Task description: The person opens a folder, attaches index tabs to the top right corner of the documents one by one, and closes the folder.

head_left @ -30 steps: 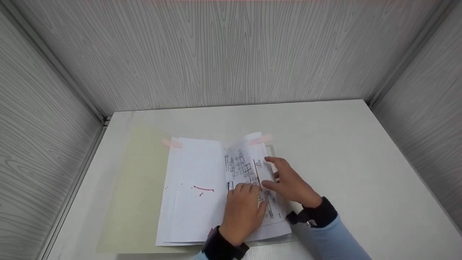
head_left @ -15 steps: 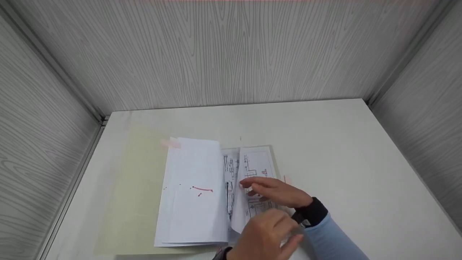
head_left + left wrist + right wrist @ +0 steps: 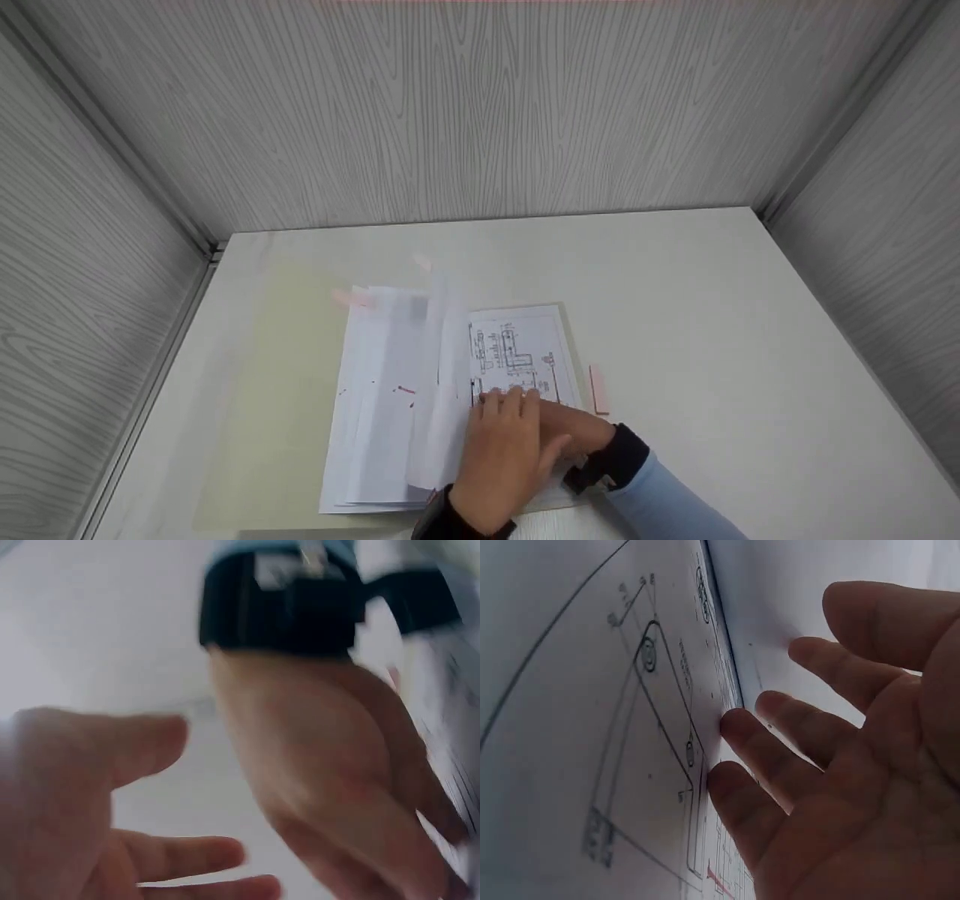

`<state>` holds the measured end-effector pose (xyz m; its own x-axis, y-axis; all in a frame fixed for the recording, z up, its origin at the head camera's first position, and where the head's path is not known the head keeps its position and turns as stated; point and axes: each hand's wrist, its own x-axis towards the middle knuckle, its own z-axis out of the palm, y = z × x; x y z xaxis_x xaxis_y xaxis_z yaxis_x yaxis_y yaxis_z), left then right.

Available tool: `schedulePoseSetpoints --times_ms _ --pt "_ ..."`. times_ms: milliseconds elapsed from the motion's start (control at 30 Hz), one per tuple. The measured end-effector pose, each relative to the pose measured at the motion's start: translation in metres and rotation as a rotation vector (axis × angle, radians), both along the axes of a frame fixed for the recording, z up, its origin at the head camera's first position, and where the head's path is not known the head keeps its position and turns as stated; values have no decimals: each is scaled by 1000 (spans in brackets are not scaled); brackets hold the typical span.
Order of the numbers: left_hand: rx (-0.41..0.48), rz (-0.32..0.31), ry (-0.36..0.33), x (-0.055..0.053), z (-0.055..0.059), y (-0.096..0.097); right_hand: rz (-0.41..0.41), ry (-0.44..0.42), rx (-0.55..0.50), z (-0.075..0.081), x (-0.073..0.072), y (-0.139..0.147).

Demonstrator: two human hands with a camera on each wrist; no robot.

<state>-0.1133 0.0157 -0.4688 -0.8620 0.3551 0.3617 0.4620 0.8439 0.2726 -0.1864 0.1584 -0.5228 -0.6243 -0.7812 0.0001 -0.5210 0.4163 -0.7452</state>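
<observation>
A bound booklet (image 3: 566, 322) of white pages lies spread in the head view, its pale yellow-green cover (image 3: 270, 405) to the left. One page (image 3: 446, 375) stands partly raised near the spine, leaning left over the other turned pages. My right hand (image 3: 577, 431) is by the spine, partly hidden behind my left; in the right wrist view its fingers (image 3: 765, 761) are extended and relaxed beside a page with line drawings (image 3: 652, 750). My left hand (image 3: 501, 457) lies in front of it over the right-hand page, fingers fairly straight, holding nothing visible.
Pink tabs mark the pages, such as the one at upper left (image 3: 352, 298). A pink strip (image 3: 598, 390) lies beside the booklet's right edge. The white table (image 3: 712, 337) is bounded by grey wood-grain panels (image 3: 480, 112) at the back and sides.
A page on the right has swung over to the left and now stands near the spine. My right hand has moved left; my left dipped right, then came back over the page.
</observation>
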Motion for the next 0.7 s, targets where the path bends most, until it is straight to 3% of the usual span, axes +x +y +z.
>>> schedulePoseSetpoints --times_ms 133,300,467,700 --pt "-104 152 -121 -17 -11 -12 -57 6 103 1 -3 -1" --pt "-154 275 -217 -30 -19 -27 -136 -12 255 5 -4 3" --pt "-192 352 -288 -39 -24 -37 -157 -46 287 9 -3 6" --pt "-209 408 -373 -49 -24 -48 -170 -51 329 11 -2 8"
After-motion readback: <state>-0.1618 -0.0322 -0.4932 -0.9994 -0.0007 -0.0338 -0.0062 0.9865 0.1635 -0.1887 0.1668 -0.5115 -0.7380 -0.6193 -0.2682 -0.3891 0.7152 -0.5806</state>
